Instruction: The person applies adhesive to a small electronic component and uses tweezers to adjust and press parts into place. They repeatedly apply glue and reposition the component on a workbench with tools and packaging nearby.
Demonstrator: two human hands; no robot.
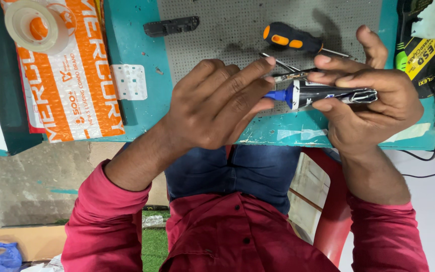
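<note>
Risk, judging from the grip: squeezing the black tube (323, 93) while twisting at the blue nozzle (279, 95), so probably pushing paste out over the fingers and the small thin part (294, 76) wedged just above it. Also juggling too much in one hand, with the tweezers (280, 63) likely slipping onto the grey mat (237, 25).

Right hand (373, 98) wrapping closed around the tube body, crimped end poking out right, thumb and forefinger also pinching the thin part and tweezers. Left hand (212, 108) pressing fingertips together on the nozzle, coming in from the left. Can't tell whether a cap is on.

Tube hanging level above the near edge of the teal desk (132, 40), between both hands, not touching it.

Lying on the mat further off: black-and-orange screwdriver (293, 39), just beyond the right fingers. Sitting far left: tape roll (36, 25) on an orange-white mailer (71, 80).
</note>
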